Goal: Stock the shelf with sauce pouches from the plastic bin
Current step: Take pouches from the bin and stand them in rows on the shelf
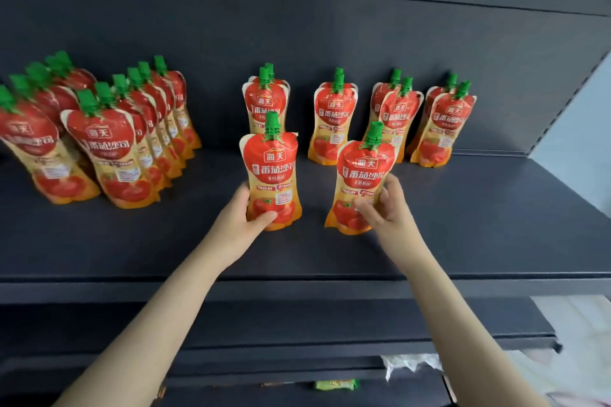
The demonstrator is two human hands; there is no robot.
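Two pouches in hand: the left hand grips the lower edge of one sauce pouch, and the right hand grips the base of a second pouch. Both are low over the middle of the shelf.
Left pouch: upright, straight ahead of a short far row.
Right pouch: its cap leans right and it seems to sit between two far rows. Let go like this, it probably tips or starts a crooked line.
Far rows: soft-based pairs. Sliding the new pouches back too hard could knock them over.
Left block: packed rows leaning left. A bump from the left forearm could topple them.
Bin: not in view.
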